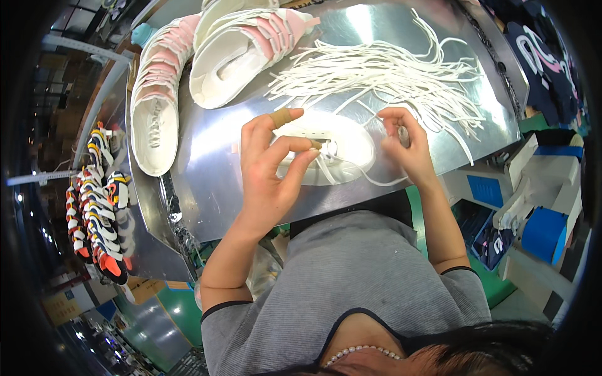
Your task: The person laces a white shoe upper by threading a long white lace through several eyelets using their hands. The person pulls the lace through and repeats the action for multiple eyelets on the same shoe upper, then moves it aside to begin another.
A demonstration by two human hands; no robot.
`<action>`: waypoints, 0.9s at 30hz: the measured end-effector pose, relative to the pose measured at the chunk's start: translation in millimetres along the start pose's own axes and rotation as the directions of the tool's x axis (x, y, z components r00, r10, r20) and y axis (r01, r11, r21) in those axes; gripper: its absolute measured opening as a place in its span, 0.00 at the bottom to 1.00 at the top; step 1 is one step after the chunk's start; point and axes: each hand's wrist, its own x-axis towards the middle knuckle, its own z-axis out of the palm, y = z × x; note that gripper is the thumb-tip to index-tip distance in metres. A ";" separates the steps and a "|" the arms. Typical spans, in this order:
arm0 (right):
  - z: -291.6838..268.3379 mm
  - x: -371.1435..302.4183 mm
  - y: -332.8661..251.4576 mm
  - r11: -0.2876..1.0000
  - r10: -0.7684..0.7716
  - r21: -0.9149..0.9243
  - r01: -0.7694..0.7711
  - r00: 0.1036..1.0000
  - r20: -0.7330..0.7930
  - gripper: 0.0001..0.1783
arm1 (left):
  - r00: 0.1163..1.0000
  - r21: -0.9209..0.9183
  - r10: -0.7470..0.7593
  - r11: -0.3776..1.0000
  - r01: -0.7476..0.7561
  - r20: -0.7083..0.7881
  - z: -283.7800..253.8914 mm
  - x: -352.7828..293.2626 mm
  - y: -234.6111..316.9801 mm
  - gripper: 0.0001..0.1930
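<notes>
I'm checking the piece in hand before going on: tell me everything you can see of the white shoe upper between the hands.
The white shoe upper lies flat on the shiny metal table, an oval piece that looks like smooth synthetic or leather. A white lace trails from it toward the table's near edge. The left hand pinches at its lacing area with taped fingertips; the right hand holds lace at its other side. Eyelets are too small to make out.

A pile of loose white laces [389, 75] is spread on the shiny metal desk [207, 182] just past the hands. Two stacks of pink and white shoe parts [188, 75] are laid farther off. Colourful shoe parts [97, 194] are seen far to the left.
</notes>
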 end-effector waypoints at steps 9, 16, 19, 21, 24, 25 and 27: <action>64.0 -6.1 -5.7 0.839 0.373 0.373 -0.395 0.918 0.135 0.12 | 0.981 0.069 -0.182 0.982 0.177 0.066 23.4 -17.1 -13.9 0.15; 75.6 1.4 2.3 0.913 0.399 0.076 -0.402 0.916 0.046 0.19 | 0.432 -0.232 -0.666 0.371 0.899 0.609 0.2 -21.8 -54.9 0.24; 78.0 4.9 8.7 0.932 0.361 -0.060 -0.358 0.930 0.071 0.25 | 0.348 -0.325 -0.653 0.162 0.932 0.673 20.4 -12.4 -58.7 0.23; 75.0 7.7 5.5 0.913 0.394 -0.156 -0.378 0.914 0.096 0.26 | 0.489 -0.336 -0.677 0.356 0.872 0.550 28.2 -15.6 -56.6 0.21; 75.0 11.4 -6.4 0.885 0.460 -0.142 -0.444 0.881 0.108 0.28 | 0.651 -0.339 -0.697 0.560 0.756 0.301 48.1 -26.9 -49.9 0.12; 77.1 9.4 -1.5 0.895 0.426 -0.183 -0.408 0.902 0.071 0.28 | 0.673 -0.362 -0.683 0.574 0.734 0.282 51.9 -29.5 -50.2 0.11; 79.1 6.3 6.4 0.906 0.338 -0.271 -0.326 0.941 -0.004 0.29 | 0.725 -0.413 -0.646 0.608 0.678 0.239 58.4 -30.3 -50.5 0.11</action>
